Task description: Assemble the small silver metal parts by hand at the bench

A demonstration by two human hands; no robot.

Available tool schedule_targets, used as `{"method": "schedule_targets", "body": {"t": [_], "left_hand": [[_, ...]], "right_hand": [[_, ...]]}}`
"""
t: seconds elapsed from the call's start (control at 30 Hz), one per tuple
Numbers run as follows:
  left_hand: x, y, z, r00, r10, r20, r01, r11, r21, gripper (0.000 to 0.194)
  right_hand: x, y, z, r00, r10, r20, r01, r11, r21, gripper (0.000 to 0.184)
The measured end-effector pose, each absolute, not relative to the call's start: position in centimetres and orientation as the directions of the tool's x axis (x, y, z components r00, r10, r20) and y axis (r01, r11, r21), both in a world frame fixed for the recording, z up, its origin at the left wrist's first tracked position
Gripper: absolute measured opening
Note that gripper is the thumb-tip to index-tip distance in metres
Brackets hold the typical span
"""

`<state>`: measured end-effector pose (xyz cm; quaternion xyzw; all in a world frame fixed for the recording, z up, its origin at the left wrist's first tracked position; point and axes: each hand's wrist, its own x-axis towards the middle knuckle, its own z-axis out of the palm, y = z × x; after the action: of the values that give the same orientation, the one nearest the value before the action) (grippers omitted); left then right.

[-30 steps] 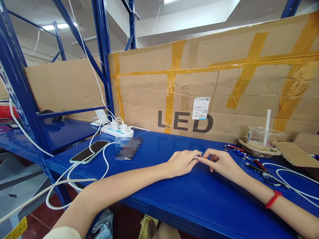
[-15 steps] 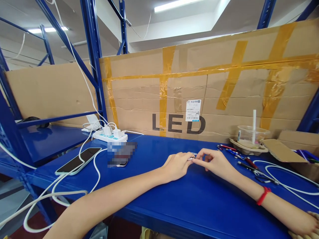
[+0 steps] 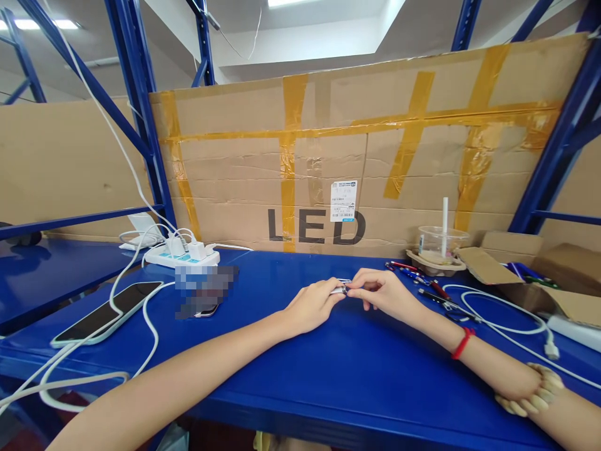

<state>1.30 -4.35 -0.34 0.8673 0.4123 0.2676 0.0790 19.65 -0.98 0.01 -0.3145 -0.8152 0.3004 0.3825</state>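
My left hand (image 3: 310, 305) and my right hand (image 3: 382, 293) meet over the middle of the blue shelf top (image 3: 328, 369). Both pinch a small silvery, pen-like object (image 3: 340, 289) between their fingertips, the left from the left end, the right from the right end. The fingers of both hands are curled in. A red cord circles my right wrist and a beaded bracelet sits further up that forearm.
Taped cardboard marked LED (image 3: 328, 156) walls the back. A power strip (image 3: 182, 255) with chargers, a phone (image 3: 106, 312) on a white cable and a blurred item lie left. Right: several pens (image 3: 422, 282), a plastic cup with straw (image 3: 441, 244), white cable (image 3: 507, 313), open boxes.
The view has swung to the right, so everything shifts left in frame and more boxes show at right. Both hands stay together on the small object, almost still.
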Motion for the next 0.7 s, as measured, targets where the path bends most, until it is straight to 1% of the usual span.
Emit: {"method": "schedule_targets", "body": {"t": [0.13,0.27,0.43,0.57,0.7], "left_hand": [[1.2,-4.4,-0.3,0.530,0.756,0.384,0.640,-0.654,0.404,0.022],[1.2,-4.3,-0.5,0.560,0.737,0.378,0.614,-0.675,0.408,0.018],[1.4,-4.3,-0.7,0.540,0.743,0.397,0.605,-0.670,0.431,0.014],[1.6,-4.4,-0.7,0.492,0.749,0.444,0.629,-0.658,0.414,0.012],[1.7,-4.5,-0.7,0.490,0.731,0.475,0.636,-0.673,0.378,0.008]], "right_hand": [[19.7,-0.9,-0.1,-0.495,0.756,0.429,0.263,0.601,-0.755,0.024],[19.5,-1.0,0.0,-0.512,0.763,0.395,0.241,0.569,-0.786,0.026],[19.2,-1.3,-0.1,-0.511,0.760,0.402,0.244,0.576,-0.780,0.026],[18.8,-1.4,-0.2,-0.470,0.788,0.398,0.285,0.562,-0.777,0.027],[18.4,-1.7,0.0,-0.430,0.851,0.301,0.336,0.461,-0.822,0.033]]}}
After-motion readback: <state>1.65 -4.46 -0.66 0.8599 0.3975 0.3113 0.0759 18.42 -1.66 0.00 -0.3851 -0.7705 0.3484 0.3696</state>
